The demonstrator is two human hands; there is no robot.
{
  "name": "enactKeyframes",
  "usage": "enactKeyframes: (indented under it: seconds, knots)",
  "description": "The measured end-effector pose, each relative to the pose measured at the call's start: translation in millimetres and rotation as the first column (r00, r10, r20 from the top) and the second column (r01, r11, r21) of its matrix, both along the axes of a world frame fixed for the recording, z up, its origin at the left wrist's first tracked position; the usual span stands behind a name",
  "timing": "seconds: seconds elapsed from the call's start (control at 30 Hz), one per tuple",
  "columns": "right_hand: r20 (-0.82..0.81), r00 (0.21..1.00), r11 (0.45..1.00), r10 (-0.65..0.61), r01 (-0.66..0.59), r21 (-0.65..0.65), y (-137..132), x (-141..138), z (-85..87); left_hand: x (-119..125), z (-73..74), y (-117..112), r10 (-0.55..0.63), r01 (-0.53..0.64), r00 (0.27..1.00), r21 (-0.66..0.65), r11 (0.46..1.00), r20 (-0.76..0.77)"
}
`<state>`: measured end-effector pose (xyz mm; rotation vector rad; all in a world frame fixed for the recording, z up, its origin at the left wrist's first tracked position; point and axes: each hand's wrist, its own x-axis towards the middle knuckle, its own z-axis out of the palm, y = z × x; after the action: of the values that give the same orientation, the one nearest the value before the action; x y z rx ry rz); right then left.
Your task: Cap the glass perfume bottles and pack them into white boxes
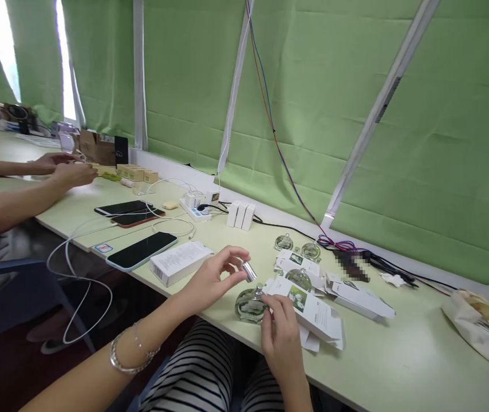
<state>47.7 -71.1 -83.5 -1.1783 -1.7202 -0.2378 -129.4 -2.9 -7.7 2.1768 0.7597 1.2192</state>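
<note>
My left hand (214,277) pinches a small silver cap (249,270) between thumb and fingertips, just above a round clear glass bottle (249,304) with green inside. That bottle lies on the pale table (399,355) near its front edge. My right hand (282,335) is closed on the bottle's right side, fingers curled at its neck. A white printed carton (313,312) lies open just right of the bottle. Other round glass bottles (299,278) sit behind among more cartons.
A white box (179,261) and three phones (141,250) with white cables lie to the left. A power strip (195,212) and small white boxes (241,216) stand by the green-curtained wall. Another person's arms (21,194) work at far left. A paper bag (472,323) sits right.
</note>
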Motion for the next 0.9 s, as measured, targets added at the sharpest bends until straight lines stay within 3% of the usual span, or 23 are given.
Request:
enactKeyframes:
  seconds: [0.13,0.43,0.63,0.73,0.9]
  knots:
    - [0.009,0.999,0.999,0.04,-0.039,-0.033,-2,0,1.4,15,1.1,-13,-0.06,0.062,0.998,0.092,0.994,-0.022]
    - [0.01,0.999,0.999,0.036,-0.036,-0.032,-3,-1,1.9,19,-6.2,-8,-0.087,0.095,0.995,0.175,0.98,-0.056]
    - [-0.081,0.996,0.982,-0.027,0.041,0.184,12,-4,13.0,22,-13.7,-4,-0.091,0.093,0.996,0.154,0.984,-0.017]
    - [-0.018,0.999,0.997,0.051,-0.049,0.065,23,-8,27.9,24,-18.8,-2,-0.093,0.093,0.996,0.145,0.985,-0.004]
    - [-0.177,0.977,0.99,0.119,-0.129,-0.049,30,-11,31.8,32,-29.7,0,-0.096,0.094,0.995,0.093,0.991,0.012]
